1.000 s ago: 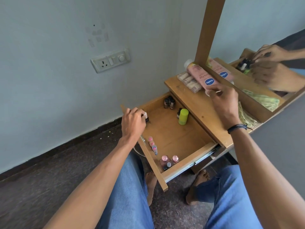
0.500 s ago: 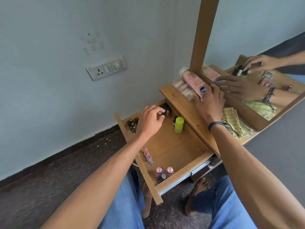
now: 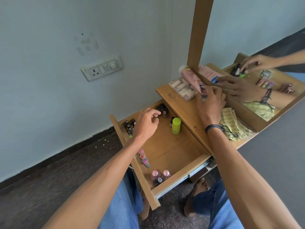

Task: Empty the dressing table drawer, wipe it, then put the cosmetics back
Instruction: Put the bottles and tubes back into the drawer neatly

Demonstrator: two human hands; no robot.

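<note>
The wooden drawer is pulled out over my knees. Inside it stand a lime green bottle, dark small bottles at the back, nail polish bottles in the left corner, a row of pink-capped pots and pink bottles at the front. My left hand hovers above the drawer with loosely curled, empty fingers close to the dark bottles. My right hand lies on the table top, fingertips touching the capped end of a pink lotion tube.
A yellow-green cloth lies on the table top by my right wrist. A clear box of small rolls sits beside the tube. The mirror stands behind. A wall socket is to the left; my bare feet are under the drawer.
My left hand has moved from the drawer's left corner toward the dark bottles at the back. My right hand has shifted onto the lotion tube's end.
</note>
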